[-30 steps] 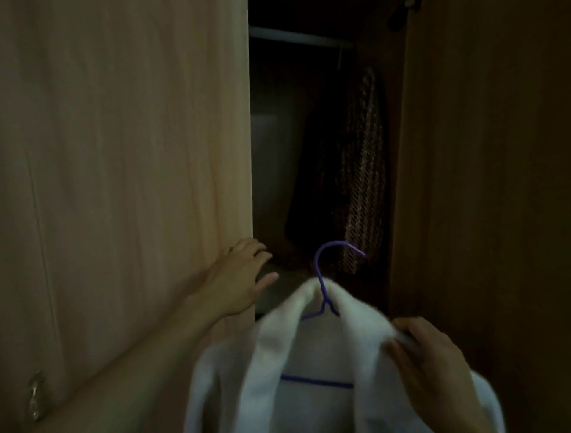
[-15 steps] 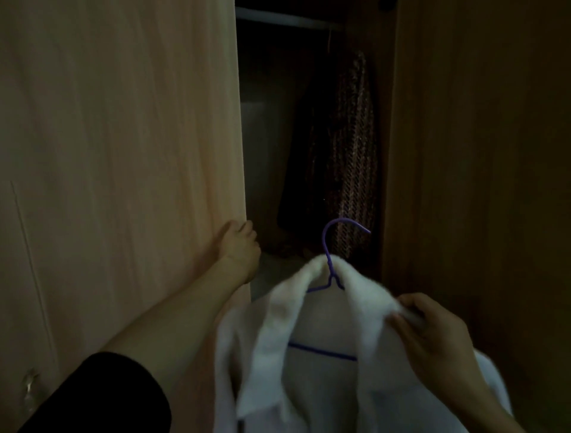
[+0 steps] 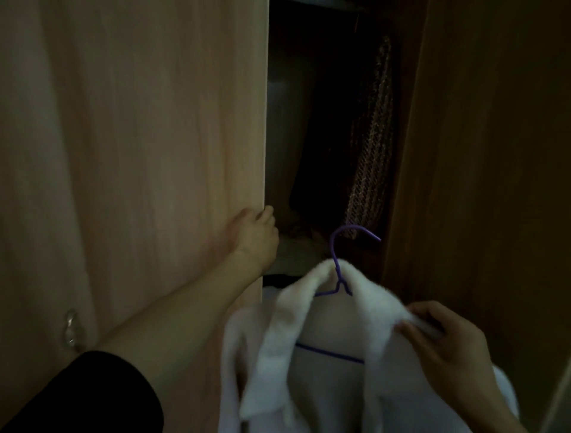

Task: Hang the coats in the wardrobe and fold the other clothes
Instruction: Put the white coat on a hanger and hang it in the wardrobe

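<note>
A white fleecy coat (image 3: 312,364) hangs on a purple hanger (image 3: 340,256), low in the middle of the view. My right hand (image 3: 441,343) grips the coat's right shoulder over the hanger arm. The hanger's hook points up toward the dark gap of the wardrobe. My left hand (image 3: 253,235) has its fingers curled round the edge of the light wooden left door (image 3: 154,154). Inside the wardrobe a knitted patterned garment (image 3: 370,160) hangs beside a dark one.
The right wardrobe door (image 3: 479,154) stands brown and close on the right. A metal handle (image 3: 71,330) sits low on the left door. A rail (image 3: 327,3) crosses the top of the opening. Some clutter lies dim on the wardrobe floor.
My left hand went from resting flat at the left door's edge to curling round it. The gap between the doors has widened. The coat rose slightly toward the opening.
</note>
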`<state>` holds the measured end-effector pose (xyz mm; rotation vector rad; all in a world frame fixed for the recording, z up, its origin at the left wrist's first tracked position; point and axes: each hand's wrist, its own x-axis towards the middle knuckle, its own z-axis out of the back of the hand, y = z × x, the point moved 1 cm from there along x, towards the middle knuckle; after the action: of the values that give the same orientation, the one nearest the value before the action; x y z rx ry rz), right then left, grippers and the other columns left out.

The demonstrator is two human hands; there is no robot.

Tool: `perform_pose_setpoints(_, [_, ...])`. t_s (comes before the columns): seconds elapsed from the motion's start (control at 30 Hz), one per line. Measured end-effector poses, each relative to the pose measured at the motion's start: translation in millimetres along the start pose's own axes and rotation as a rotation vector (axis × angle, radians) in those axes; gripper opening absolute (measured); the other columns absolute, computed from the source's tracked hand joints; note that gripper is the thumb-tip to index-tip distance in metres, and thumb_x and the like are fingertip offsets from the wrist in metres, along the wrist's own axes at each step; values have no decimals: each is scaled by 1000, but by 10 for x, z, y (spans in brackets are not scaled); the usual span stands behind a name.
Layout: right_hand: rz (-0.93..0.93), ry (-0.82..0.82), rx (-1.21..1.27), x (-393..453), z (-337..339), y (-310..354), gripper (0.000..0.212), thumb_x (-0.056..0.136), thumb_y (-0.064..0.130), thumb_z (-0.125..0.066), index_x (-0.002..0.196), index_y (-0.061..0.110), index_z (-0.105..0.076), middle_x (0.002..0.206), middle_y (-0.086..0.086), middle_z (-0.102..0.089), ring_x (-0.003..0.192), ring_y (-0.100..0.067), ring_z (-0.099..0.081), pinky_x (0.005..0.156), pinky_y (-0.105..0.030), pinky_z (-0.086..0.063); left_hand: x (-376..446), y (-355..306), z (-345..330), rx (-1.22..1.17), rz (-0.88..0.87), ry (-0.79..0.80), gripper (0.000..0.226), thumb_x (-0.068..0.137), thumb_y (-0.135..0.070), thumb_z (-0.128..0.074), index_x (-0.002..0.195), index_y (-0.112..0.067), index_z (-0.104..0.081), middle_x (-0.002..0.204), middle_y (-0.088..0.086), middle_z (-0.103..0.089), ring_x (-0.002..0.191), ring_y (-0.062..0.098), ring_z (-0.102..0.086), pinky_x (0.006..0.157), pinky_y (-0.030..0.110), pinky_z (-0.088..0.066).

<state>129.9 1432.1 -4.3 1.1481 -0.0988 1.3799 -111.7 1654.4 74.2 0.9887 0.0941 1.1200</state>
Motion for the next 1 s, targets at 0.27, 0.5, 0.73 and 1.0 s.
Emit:
perform_pose_setpoints(0.27, [56, 55, 141, -321, 271, -80, 44, 73, 12, -84, 83, 47, -58, 81, 20, -66, 79, 0, -62, 69, -15, -47, -887, 2, 562, 2, 63, 69, 50, 97, -37, -49, 142, -16, -47, 153, 11, -35, 149, 30, -14, 112, 42, -27])
perform_pose_setpoints(0.5, [81, 76, 301, -693, 323, -172, 48, 73, 9, -84, 82, 47, -57, 84, 18, -66, 78, -3, -62, 66, -21, -47, -1616, 129, 902, -44, 152, 154, 43, 101, -34, -45, 138, -13, -48, 155, 10, -33, 152, 26, -5, 97, 37, -39])
perform_pose_setpoints(0.73, [113, 190, 452, -848, 103, 179, 39, 75, 10, -82, 78, 43, -60, 80, 21, -64, 88, 10, -58, 68, -22, -45, -2323, 433, 940, -46, 218, 161, 55, 95, -27, -49, 147, -15, -38, 159, 8, -26, 152, 25, -7, 97, 40, -41])
perform_pose_setpoints(1.0, [150, 230, 571, -880, -346, 802, 35, 74, 13, -83, 87, 41, -66, 85, 19, -68, 77, -11, -66, 70, -30, -49, -3329, 1033, 827, -49, 185, 81, 51, 79, -20, -70, 129, -15, -61, 148, 12, -48, 145, 29, -34, 95, 47, -50])
